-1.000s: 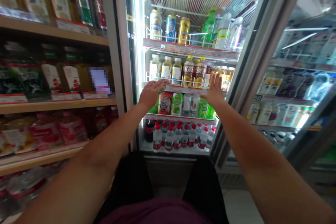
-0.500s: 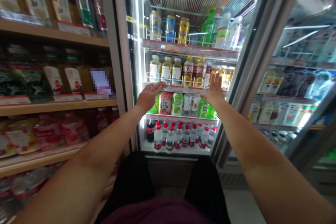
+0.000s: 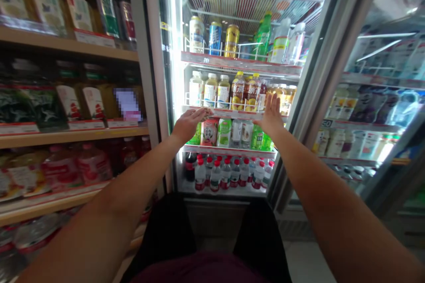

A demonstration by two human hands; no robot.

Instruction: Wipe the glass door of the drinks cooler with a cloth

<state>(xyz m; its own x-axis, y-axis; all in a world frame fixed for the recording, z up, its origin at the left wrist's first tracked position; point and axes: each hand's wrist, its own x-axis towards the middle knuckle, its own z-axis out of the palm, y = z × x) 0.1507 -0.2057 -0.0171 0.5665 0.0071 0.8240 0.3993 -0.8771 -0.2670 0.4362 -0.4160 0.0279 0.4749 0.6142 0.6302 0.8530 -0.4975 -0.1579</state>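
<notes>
Both my arms reach forward before a lit drinks fridge. My left hand (image 3: 187, 124) is stretched out, palm down, in front of the left end of a shelf edge (image 3: 232, 114); it holds nothing that I can see. My right hand (image 3: 271, 115) is raised with its fingers straight and thumb out to the left, also holding nothing. Whether either hand touches glass or shelf I cannot tell. Between them stand brown tea bottles with yellow caps (image 3: 238, 92) and pale juice bottles (image 3: 210, 90). Below are a red carton (image 3: 209, 132) and a green carton (image 3: 224, 132).
Several red-capped water bottles (image 3: 215, 177) fill the fridge's bottom. Cans, among them a gold can (image 3: 231, 40), and a green bottle (image 3: 264, 35) stand higher up. Wooden shelves (image 3: 73, 135) with drinks line the left. A metal door frame (image 3: 318, 66) slants along the right, with another fridge beyond.
My left hand has dropped slightly and moved a little left. My right hand stays nearly where it was, still with fingers outstretched.
</notes>
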